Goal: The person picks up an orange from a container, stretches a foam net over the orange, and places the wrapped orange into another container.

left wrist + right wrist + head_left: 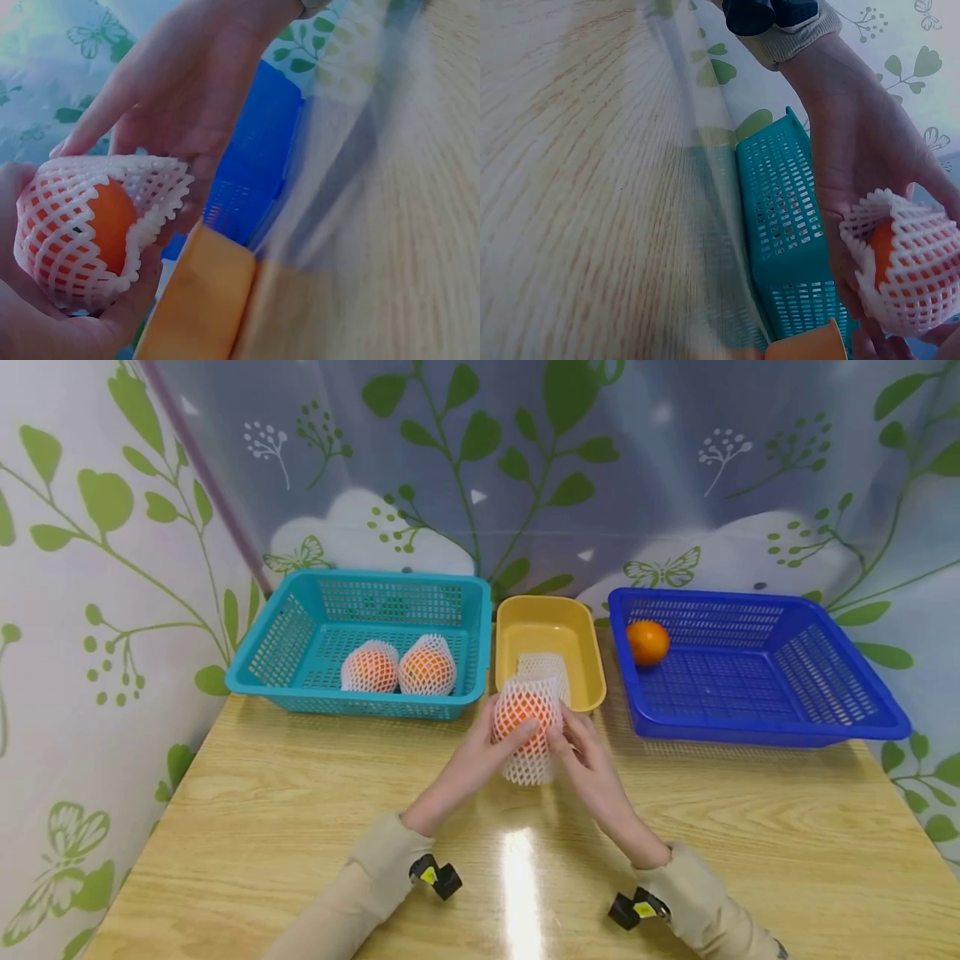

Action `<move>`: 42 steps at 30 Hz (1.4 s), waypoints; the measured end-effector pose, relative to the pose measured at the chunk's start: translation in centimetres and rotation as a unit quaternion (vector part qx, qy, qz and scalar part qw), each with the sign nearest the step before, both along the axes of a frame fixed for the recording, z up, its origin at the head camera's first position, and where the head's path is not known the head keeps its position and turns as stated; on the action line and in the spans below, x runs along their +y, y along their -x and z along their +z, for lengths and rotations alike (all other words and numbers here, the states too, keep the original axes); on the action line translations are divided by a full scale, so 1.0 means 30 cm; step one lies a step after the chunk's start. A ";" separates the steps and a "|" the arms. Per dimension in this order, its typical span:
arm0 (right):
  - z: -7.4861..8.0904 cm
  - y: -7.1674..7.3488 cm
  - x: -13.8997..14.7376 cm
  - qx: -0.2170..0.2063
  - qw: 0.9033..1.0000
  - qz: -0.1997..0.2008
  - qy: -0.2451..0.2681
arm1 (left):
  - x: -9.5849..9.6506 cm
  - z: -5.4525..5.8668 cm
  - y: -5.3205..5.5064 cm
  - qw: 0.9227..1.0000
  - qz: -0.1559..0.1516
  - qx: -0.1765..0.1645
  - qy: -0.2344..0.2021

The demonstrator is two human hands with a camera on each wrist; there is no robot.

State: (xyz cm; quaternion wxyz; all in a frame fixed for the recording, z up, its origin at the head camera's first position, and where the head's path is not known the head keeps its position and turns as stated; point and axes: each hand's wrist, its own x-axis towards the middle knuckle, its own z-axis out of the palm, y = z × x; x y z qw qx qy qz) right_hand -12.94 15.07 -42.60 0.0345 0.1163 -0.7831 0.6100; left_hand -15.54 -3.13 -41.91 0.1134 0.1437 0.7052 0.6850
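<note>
Both hands hold an orange (112,223) wrapped in a white foam net sleeve (528,767), raised above the table in front of the yellow basket. My left hand (480,745) grips it from the left, its thumb lying across the net. On the other side, my right hand (588,766) has its thumb and fingers on the sleeve's edge. One end of the sleeve gapes, and bare orange peel shows there in both wrist views. The yellow basket (588,647) has more white foam netting (542,663) in it, partly hidden behind the held fruit.
At the left stands a teal basket (360,702) with two net-wrapped oranges, one (371,667) beside the other (427,667). A blue basket (772,731) at the right holds a bare orange (647,643) in its left corner. A patterned curtain (450,468) hangs behind the wooden table (300,793).
</note>
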 end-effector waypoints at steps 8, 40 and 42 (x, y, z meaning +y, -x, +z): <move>0.013 0.005 0.012 0.058 0.997 0.033 0.039 | -0.120 0.095 0.059 0.997 0.057 0.046 0.033; 0.031 0.023 0.056 0.081 0.996 0.009 0.022 | -0.748 0.110 0.344 0.785 0.158 -0.046 0.597; 0.031 0.024 0.058 0.081 0.996 0.008 0.023 | -0.749 0.112 0.346 0.781 0.138 -0.056 0.606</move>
